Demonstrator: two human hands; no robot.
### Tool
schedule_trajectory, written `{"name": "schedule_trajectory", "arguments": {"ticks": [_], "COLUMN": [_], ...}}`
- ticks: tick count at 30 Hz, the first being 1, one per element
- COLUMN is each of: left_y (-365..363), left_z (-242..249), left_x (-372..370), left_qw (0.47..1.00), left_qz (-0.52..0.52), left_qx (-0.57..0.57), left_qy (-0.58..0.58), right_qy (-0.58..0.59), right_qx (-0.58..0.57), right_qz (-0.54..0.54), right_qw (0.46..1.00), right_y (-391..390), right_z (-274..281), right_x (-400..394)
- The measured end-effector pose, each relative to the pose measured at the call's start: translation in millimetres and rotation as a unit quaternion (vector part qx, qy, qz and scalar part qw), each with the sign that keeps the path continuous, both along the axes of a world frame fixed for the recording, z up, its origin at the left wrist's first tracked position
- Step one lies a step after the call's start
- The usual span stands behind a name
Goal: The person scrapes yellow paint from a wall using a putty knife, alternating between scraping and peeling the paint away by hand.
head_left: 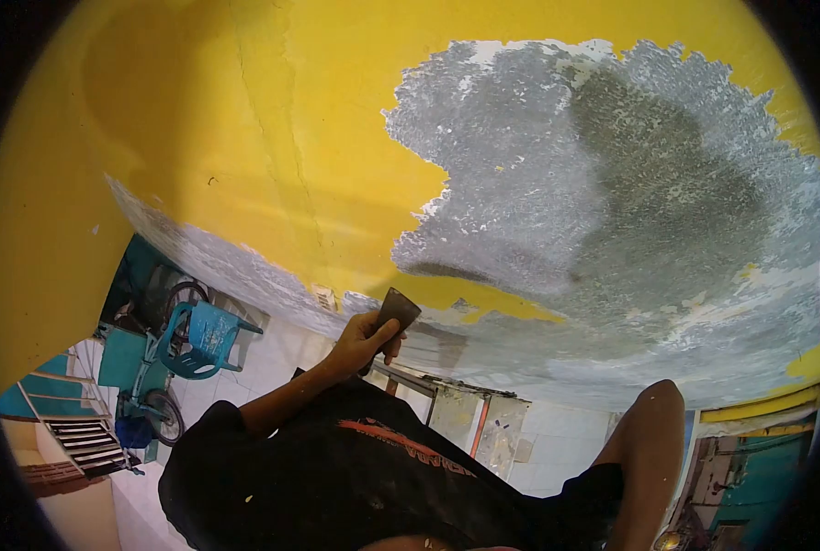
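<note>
My left hand [366, 344] is closed around a scraper with a flat, dark blade [399, 310]. Its blade points up toward the wall, just below the lower edge of the yellow paint [345, 211]. To the right of the blade spreads a large bare grey patch [520, 156] with ragged, peeling borders and a darker area in its right half. My right arm [653, 432] shows bent at the elbow at the lower right, and its hand lies outside the picture.
A blue plastic chair [209, 340] and a bicycle [157, 404] stand on pale floor tiles [277, 354] to the left. Narrow panels and a red strip [480, 427] show low behind my body. A wall socket [324, 297] sits near the paint's lower edge.
</note>
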State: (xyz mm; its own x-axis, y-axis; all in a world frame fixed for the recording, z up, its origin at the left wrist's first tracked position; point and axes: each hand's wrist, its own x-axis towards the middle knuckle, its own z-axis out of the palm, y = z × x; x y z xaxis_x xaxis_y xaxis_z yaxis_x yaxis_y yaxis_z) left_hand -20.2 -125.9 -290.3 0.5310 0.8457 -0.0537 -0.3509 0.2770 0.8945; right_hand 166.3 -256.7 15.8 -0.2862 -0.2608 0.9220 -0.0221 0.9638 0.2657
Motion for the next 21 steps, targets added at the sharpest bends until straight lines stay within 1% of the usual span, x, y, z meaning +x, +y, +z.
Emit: {"name": "schedule_trajectory", "arguments": {"ticks": [1, 6, 9, 11, 12, 14, 17, 21], "left_y": [0.2, -1.2, -2.8, -3.0, -4.9, -4.9, -6.9, -8.2], "left_z": [-0.3, 1.0, -0.2, -3.9, -4.4, -5.2, -6.1, -10.3], "left_x": [-1.0, 0.1, -1.5, -3.4, -5.7, -5.3, -5.7, -6.7], "left_qw": [1.000, 1.000, 1.000, 0.999, 1.000, 1.000, 0.999, 1.000], "left_qz": [0.011, 0.005, 0.000, -0.003, -0.003, 0.007, 0.030, 0.017], "left_qx": [-0.009, 0.000, 0.002, 0.027, 0.025, -0.010, -0.025, -0.021], "left_qy": [-0.007, -0.012, 0.000, 0.017, 0.018, -0.018, -0.024, -0.012], "right_qy": [-0.001, -0.003, -0.003, -0.001, 0.000, -0.005, -0.005, 0.000], "right_qx": [-0.001, 0.004, 0.008, 0.006, 0.005, 0.007, 0.005, 0.004], "right_qz": [-0.001, -0.002, 0.001, 0.005, 0.001, 0.005, 0.007, 0.008], "right_qw": [1.000, 1.000, 1.000, 1.000, 1.000, 1.000, 1.000, 1.000], "right_y": [-0.4, -3.1, -2.3, -0.8, -2.8, -2.6, -5.1, -0.8], "right_z": [-0.6, -1.3, -0.1, -0.8, -0.7, -3.6, -3.6, -5.7], "right_x": [-0.3, -3.9, -5.7, -4.2, -6.5, -7.1, -7.1, -5.5]}}
